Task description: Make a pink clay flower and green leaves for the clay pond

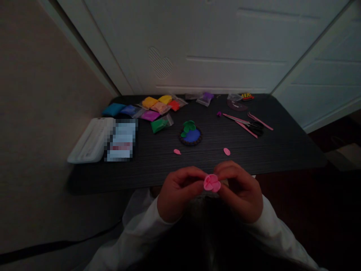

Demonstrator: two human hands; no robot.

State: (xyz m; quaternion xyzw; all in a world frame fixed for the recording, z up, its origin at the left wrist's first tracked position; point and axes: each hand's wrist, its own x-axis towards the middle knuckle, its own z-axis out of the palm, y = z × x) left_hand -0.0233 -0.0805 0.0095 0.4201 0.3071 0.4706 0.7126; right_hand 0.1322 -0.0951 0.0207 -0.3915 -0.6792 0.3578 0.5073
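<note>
Both my hands are raised together just in front of the near edge of a dark table (282, 150). My left hand (177, 194) and my right hand (242, 192) pinch a small pink clay flower (211, 183) made of overlapping petals, fingers curled around it from either side. Two loose pink clay petals lie on the table beyond my hands, one (177, 151) to the left, one (226, 151) to the right. Farther back sits a round dark clay base (191, 136) with a blue middle and green leaves.
Several coloured clay bags (153, 107) lie at the back left, a green one (159, 125) nearer. Pink tools and scissors (248, 124) rest at the back right. A white case (90, 140) and a card sit at the left edge. White doors stand behind the table.
</note>
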